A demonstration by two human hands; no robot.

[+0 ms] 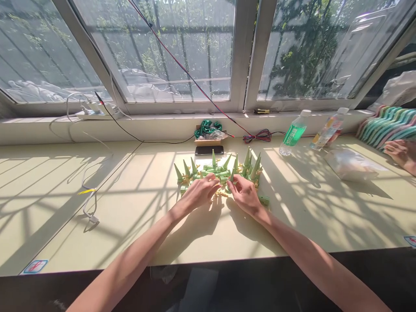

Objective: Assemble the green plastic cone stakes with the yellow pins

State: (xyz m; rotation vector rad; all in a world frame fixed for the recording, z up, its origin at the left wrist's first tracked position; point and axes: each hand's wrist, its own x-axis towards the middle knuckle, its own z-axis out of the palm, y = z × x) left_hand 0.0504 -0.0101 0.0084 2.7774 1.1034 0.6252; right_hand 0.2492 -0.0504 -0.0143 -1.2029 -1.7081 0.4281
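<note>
A cluster of green cone-shaped pieces (256,167) stands on the pale table, with short green cylinders (264,200) and small yellowish pieces (222,193) among them. At the near side of this cluster, my right hand (244,190) is closed, thumb and fingers pinching what looks like a green cone. Just to its left, my left hand (204,189) has its fingers drawn together in a pinch. What those fingers hold, if anything, is too small to tell. The two hands are close but apart.
Behind the cluster lie a black phone (209,150) and a small box with green material (211,132). Bottles (294,132), a clear plastic bag (352,162) and hangers (386,125) stand right, near another person's hand (401,154). A white cable (91,208) lies left.
</note>
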